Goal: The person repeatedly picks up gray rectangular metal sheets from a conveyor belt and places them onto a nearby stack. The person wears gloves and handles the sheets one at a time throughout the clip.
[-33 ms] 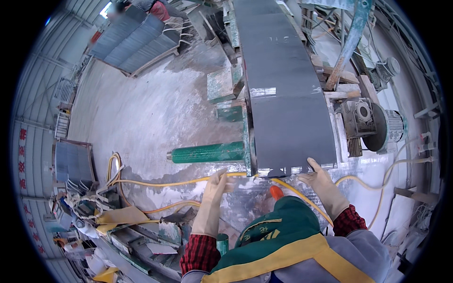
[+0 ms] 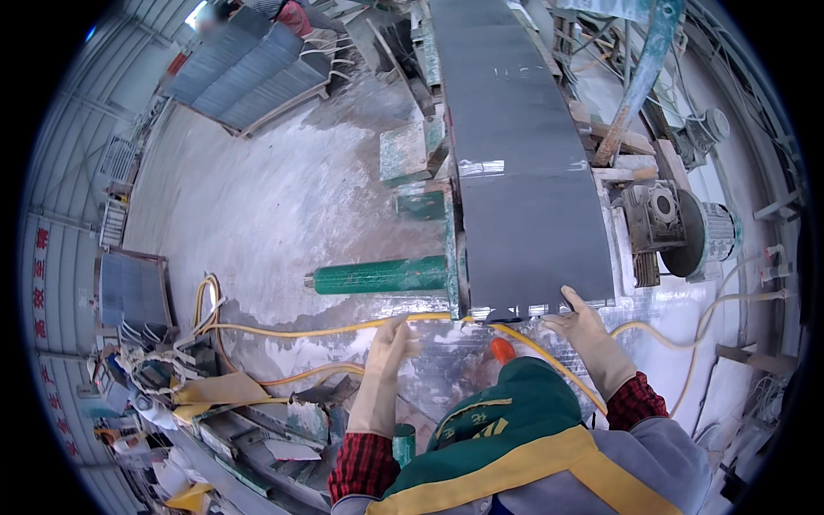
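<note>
Dark slab (image 2: pixel 536 227): right hand (image 2: pixel 577 324) at its edge, thumb parted from fingers.

The far end of the long, smooth, dark-grey flat belt (image 2: pixel 532 215) is cut off by the top edge. There, a person in a red garment (image 2: pixel 293 17) is partly out of view, the head blurred. The right hand in a cream work glove (image 2: pixel 577 324) sits at the belt's near end; contact cannot be told. The left hand in a matching cream glove (image 2: pixel 389 348) hides a stretch of yellow rubber hose (image 2: pixel 292 331). A rounded orange object (image 2: pixel 502 349), perhaps a shoe tip, is mostly covered by the green, yellow-trimmed cloth apron (image 2: pixel 515 399).
</note>
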